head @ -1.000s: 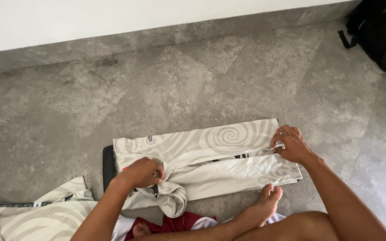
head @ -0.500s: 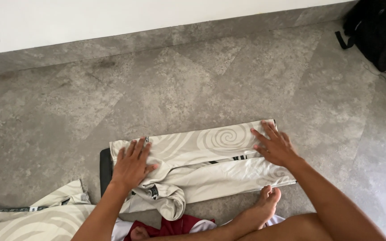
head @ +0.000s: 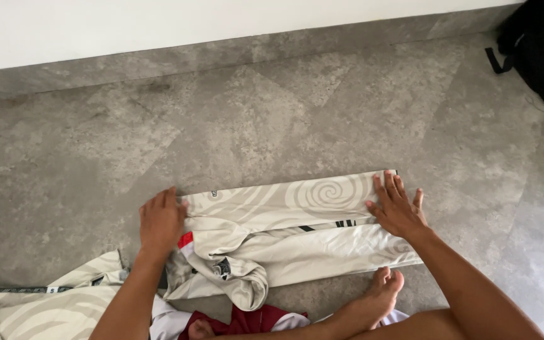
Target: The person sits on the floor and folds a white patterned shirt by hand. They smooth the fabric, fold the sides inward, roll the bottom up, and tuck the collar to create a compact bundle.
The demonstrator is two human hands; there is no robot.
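Observation:
A cream garment with pale swirl patterns (head: 284,223) lies folded into a long band on the grey floor. My left hand (head: 160,220) lies flat on its left end, fingers together, palm down. My right hand (head: 396,206) presses flat on its right end with fingers spread. Neither hand grips the cloth. A loose sleeve (head: 237,277) bunches at the near left edge of the band. My bare foot (head: 379,299) rests just in front of the garment.
Another cream patterned garment (head: 39,308) lies crumpled at the bottom left. A red and white cloth (head: 247,320) sits under my leg. A black bag (head: 539,50) stands at the top right. A white wall with a grey skirting (head: 221,53) runs along the back.
Both hands have let go of the cloth edges and flattened, then slid outward along the garment, the left hand to the left end and the right hand to the right end.

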